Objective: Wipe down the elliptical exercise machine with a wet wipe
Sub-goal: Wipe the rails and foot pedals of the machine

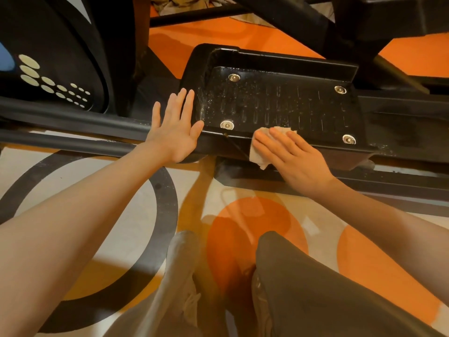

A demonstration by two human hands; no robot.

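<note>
On a rug of orange discs and dark rings, a person wipes the near edge of a black elliptical pedal.

The pedal (pixel 279 103) of the elliptical machine (pixel 63 76) sits at twelve o'clock from the person's knees, ribbed, speckled with droplets, with four silver bolts at its corners. The right hand (pixel 289 154) lies flat, fingers (pixel 267 139) straight, pressing the crumpled wet wipe (pixel 257 156) onto the pedal's near rim at about six o'clock of the pedal. The left hand (pixel 175 127) is released, fingers spread, braced against the pedal's nine o'clock end. The rug (pixel 245 229) covers the floor beneath; crumpled cloth (pixel 179 4) lies at twelve o'clock, beyond the frame.
</note>
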